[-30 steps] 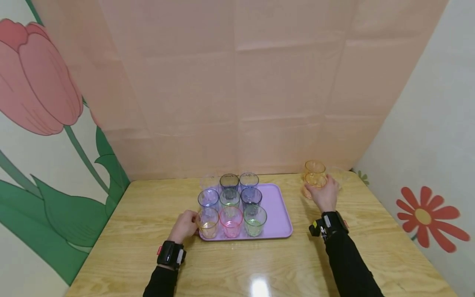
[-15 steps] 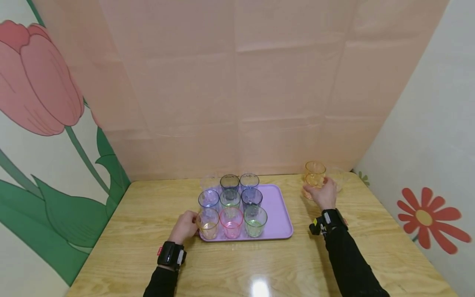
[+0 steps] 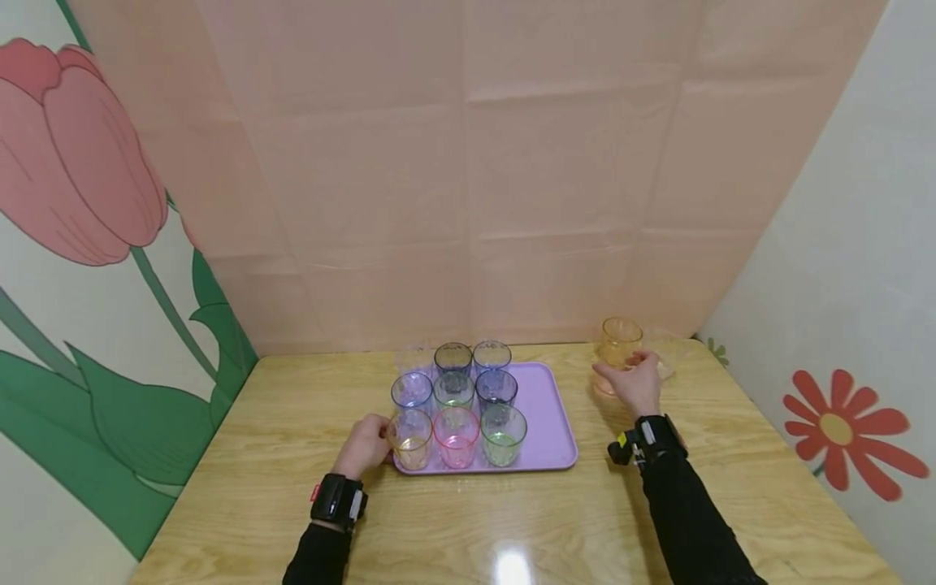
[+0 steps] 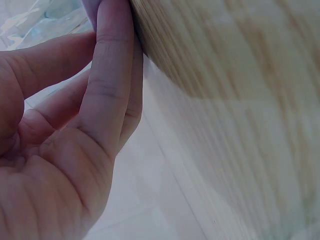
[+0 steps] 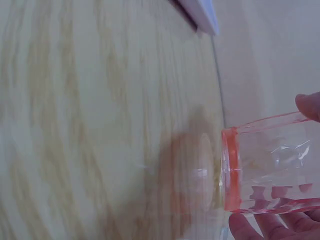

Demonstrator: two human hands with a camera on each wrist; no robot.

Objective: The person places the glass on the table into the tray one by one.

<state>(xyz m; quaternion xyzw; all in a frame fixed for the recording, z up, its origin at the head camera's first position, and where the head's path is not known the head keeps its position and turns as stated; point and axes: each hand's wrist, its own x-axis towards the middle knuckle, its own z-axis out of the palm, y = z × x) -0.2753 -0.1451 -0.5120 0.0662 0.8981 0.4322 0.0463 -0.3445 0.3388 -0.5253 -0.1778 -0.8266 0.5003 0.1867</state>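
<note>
In the head view my left hand is at the front left corner of a purple tray, beside a yellow-rimmed glass. Thumb and fingers pinch the tray's edge in the left wrist view. Several tinted glasses stand in rows on the tray, among them a pink glass and a green glass. At the back right my right hand grips a pinkish-orange glass, thumb on one side and fingers on the other. Its base is close to the table; contact cannot be told.
Behind the right hand stands an amber glass, with a clear glass to its right. The wooden table meets a pink sheet at the back. A white wall borders the right side.
My right hand has shifted slightly left, and the glass rim that showed in front of the amber glass is less visible. The left hand and the tray stay put.
</note>
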